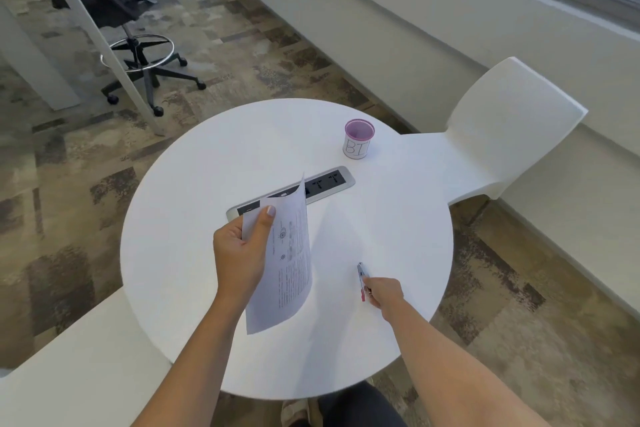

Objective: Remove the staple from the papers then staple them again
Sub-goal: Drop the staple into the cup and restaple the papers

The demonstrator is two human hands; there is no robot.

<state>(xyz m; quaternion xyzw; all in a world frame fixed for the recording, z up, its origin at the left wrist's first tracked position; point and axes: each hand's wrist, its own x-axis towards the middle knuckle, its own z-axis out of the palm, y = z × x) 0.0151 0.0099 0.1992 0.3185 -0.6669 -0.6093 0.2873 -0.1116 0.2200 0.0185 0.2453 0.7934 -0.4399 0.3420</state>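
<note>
Left hand (239, 250) lifts papers (291, 253); right hand (386, 291) holds staple remover (362, 279) on table (207, 166).

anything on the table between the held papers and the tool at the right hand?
Nothing. In the head view, only bare white table lies between the papers in the left hand and the small tool at the right hand.

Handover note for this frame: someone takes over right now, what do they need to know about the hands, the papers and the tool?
Left hand: holds the papers lifted off the round table, thumb on the top sheet.
Right hand: closed on a small metal tool with a red end, low over the table.
Cup marked "BI" stands at the far side, beside the socket strip.
Done: cannot tell whether the staple is out; it is too small to see.
Left: check the staple, remove it if still there, then restaple.
</note>
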